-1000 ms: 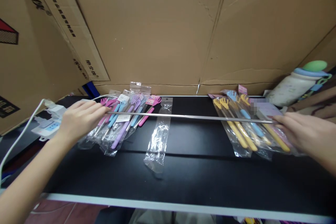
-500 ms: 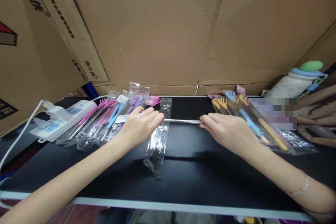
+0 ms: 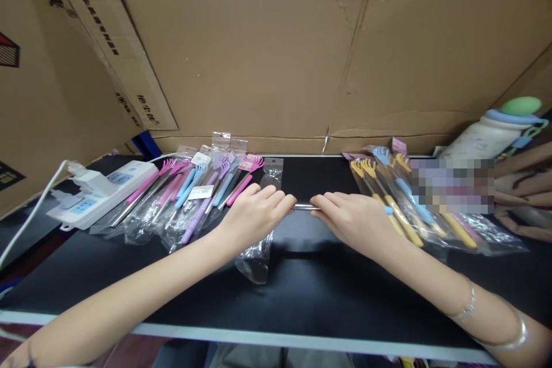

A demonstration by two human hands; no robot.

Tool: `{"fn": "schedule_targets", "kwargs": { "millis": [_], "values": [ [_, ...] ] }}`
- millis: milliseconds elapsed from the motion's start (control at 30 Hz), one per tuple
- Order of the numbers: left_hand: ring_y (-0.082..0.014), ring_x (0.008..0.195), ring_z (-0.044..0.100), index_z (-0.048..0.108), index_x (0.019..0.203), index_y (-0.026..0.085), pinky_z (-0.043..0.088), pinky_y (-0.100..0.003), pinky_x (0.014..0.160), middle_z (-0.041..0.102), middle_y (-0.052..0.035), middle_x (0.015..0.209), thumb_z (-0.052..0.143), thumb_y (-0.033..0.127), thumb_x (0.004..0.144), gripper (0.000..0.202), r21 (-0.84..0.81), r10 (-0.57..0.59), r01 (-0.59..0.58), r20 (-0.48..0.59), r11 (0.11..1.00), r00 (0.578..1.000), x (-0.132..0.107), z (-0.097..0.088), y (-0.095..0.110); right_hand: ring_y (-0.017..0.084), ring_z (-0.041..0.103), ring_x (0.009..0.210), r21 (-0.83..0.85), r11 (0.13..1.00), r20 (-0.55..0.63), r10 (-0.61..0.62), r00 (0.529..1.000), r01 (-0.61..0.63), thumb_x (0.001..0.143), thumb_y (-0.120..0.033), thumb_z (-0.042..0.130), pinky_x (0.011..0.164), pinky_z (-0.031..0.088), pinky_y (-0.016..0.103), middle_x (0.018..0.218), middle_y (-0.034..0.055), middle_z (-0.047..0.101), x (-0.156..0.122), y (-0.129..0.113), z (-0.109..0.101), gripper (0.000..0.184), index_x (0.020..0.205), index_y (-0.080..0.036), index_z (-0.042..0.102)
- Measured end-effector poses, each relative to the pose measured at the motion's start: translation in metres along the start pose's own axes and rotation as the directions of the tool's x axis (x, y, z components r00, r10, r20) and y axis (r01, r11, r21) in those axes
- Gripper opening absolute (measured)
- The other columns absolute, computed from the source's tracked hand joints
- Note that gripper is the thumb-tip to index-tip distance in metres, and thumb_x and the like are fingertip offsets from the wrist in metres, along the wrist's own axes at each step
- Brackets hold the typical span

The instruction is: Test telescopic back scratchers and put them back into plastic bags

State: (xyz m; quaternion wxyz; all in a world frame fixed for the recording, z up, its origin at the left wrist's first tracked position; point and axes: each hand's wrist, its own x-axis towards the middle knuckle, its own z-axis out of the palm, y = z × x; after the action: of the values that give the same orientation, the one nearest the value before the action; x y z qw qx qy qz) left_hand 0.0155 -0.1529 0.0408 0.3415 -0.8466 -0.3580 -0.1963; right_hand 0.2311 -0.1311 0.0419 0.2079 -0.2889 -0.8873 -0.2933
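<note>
Both fists are closed round a back scratcher, with a short length of its metal rod (image 3: 305,207) bare between them. My left hand (image 3: 265,210) grips one side, knuckles up, and hides the part inside. My right hand (image 3: 349,215) grips the other side; a small blue end (image 3: 388,210) shows past it. Under my left hand lies a clear plastic sleeve (image 3: 254,261). Several bagged back scratchers (image 3: 198,215) in pink, blue and purple lie to the left. More bagged ones, yellow and blue, lie on the right (image 3: 405,207).
A white power strip (image 3: 103,192) with plugs and a cable sits at the left. Cardboard (image 3: 259,57) walls the back of the black table (image 3: 302,305). At the right stand a white bottle (image 3: 483,135) with a green top and another person's hand (image 3: 524,184).
My hands have come closer together and the bare rod between them is shorter. My left hand moved right, uncovering more of the left scratchers; my right hand moved slightly left.
</note>
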Motion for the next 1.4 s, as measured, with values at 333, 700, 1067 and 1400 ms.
{"fn": "schedule_targets", "kwargs": {
  "millis": [333,700,1067,1400],
  "values": [
    [-0.0162,0.071,0.055,0.058,0.087,0.021,0.035,-0.029,0.064,0.062,0.0019,0.071,0.048,0.029,0.092,0.014,0.005,-0.08,0.08,0.062,0.997,0.995,-0.015,0.006,-0.03,0.012,0.06,0.062,0.095,0.988,0.149,0.104,0.983,-0.119,0.097,-0.04,0.035,0.051,0.029,0.025,0.075,-0.001,0.065,-0.013,0.032,0.014,0.03,0.088,-0.02,0.056],
    [-0.0138,0.072,0.054,0.06,0.085,0.019,0.035,-0.025,0.055,0.062,0.0004,0.077,0.045,0.034,0.093,0.022,-0.06,-0.133,0.139,0.099,0.988,0.986,-0.022,0.015,-0.035,0.012,0.061,0.065,0.135,0.983,0.114,0.113,0.987,-0.128,0.097,-0.037,0.036,0.052,0.03,0.024,0.076,0.0,0.066,-0.019,0.034,0.02,0.028,0.089,-0.02,0.057],
    [-0.0147,0.07,0.051,0.06,0.083,0.018,0.035,-0.025,0.057,0.064,-0.0013,0.077,0.044,0.03,0.094,0.023,-0.075,-0.112,0.113,0.027,0.991,0.993,-0.023,0.017,-0.03,0.014,0.06,0.056,0.267,0.925,0.305,0.185,0.934,-0.27,0.095,-0.034,0.036,0.051,0.031,0.022,0.068,-0.0008,0.065,-0.017,0.025,0.019,0.025,0.084,-0.021,0.054],
    [-0.0167,0.078,0.056,0.059,0.097,0.021,0.038,-0.026,0.059,0.064,-0.0011,0.084,0.049,0.031,0.091,0.016,-0.032,-0.06,0.063,0.09,0.998,0.994,-0.022,0.021,-0.04,0.013,0.062,0.061,0.191,0.962,0.223,0.151,0.963,-0.195,0.096,-0.04,0.035,0.052,0.029,0.023,0.069,-0.0004,0.066,-0.019,0.038,0.02,0.03,0.086,-0.021,0.056]
  ]
}}
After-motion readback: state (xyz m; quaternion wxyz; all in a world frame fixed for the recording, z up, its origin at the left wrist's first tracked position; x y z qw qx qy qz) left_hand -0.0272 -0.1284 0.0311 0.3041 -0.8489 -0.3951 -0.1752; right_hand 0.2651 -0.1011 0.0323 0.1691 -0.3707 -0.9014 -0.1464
